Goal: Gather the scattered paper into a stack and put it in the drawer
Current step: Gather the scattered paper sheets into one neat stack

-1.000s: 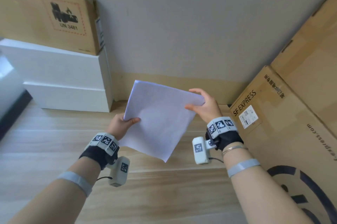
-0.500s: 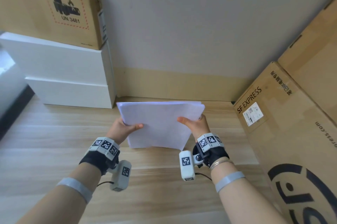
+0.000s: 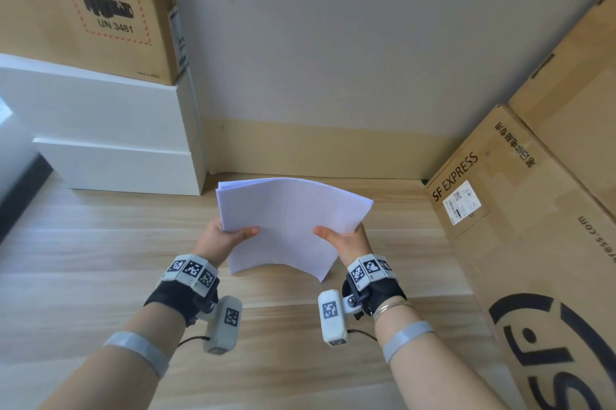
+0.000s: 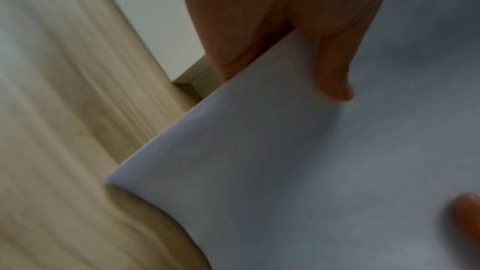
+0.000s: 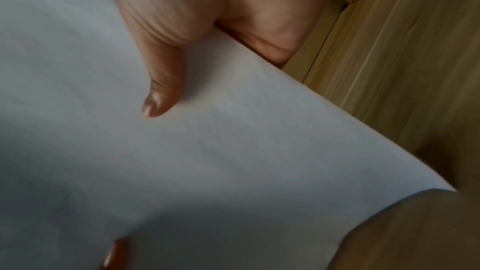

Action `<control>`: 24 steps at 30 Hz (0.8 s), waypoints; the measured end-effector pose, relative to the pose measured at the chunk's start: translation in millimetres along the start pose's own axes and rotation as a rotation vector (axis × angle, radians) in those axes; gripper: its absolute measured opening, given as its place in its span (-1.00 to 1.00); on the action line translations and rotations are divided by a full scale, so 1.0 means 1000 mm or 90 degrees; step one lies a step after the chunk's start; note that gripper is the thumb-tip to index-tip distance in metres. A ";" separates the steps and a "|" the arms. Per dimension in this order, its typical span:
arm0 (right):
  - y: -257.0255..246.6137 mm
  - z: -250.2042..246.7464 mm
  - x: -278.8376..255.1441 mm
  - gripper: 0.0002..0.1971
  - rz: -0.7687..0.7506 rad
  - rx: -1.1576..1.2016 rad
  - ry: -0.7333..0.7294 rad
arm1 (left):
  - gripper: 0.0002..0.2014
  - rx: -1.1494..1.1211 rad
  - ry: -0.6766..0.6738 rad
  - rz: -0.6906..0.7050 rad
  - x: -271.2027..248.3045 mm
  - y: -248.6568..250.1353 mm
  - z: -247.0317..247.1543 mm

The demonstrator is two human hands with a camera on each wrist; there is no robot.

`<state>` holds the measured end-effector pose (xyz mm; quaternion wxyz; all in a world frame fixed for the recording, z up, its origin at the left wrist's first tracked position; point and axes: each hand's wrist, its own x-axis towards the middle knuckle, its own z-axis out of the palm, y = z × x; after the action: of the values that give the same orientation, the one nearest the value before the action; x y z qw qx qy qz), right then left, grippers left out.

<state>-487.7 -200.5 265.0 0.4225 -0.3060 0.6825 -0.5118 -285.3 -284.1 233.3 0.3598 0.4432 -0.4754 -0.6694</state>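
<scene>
Overhead, the paper stack (image 3: 290,223) hangs above the wooden floor (image 3: 100,259), left hand (image 3: 221,238) and right hand (image 3: 346,239) pinching its opposite side edges, thumbs on top. It bows upward between them, so it looks light and floppy, with sheets likely to slide apart; both edges held seems the safest grip. No drawer is in sight. At the left wrist, the thumb (image 4: 335,69) presses the top sheet, fingers hidden beneath. At the right wrist, that thumb (image 5: 161,81) clamps likewise.

Storeroom corner: stacked shipping cartons (image 3: 533,226), wood floor (image 3: 100,259)
</scene>
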 end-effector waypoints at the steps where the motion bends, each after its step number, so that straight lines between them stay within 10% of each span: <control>1: 0.002 0.000 0.000 -0.69 -0.002 -0.002 0.002 | -0.74 0.009 -0.002 0.000 0.001 0.000 0.001; 13: 0.004 0.002 0.003 -0.71 0.005 -0.037 -0.006 | -0.44 -0.050 0.104 0.194 -0.002 0.060 0.011; 19: 0.006 0.007 0.004 -0.73 0.028 -0.049 -0.001 | -0.71 0.001 0.170 0.210 0.002 0.074 0.015; 24: 0.006 0.007 0.001 -0.74 0.027 -0.037 0.011 | -0.70 -0.010 0.040 0.255 -0.005 0.055 0.005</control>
<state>-482.1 -202.4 258.7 0.4182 -0.2997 0.7071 -0.4851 -285.1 -293.8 287.9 0.5042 0.3576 -0.5371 -0.5739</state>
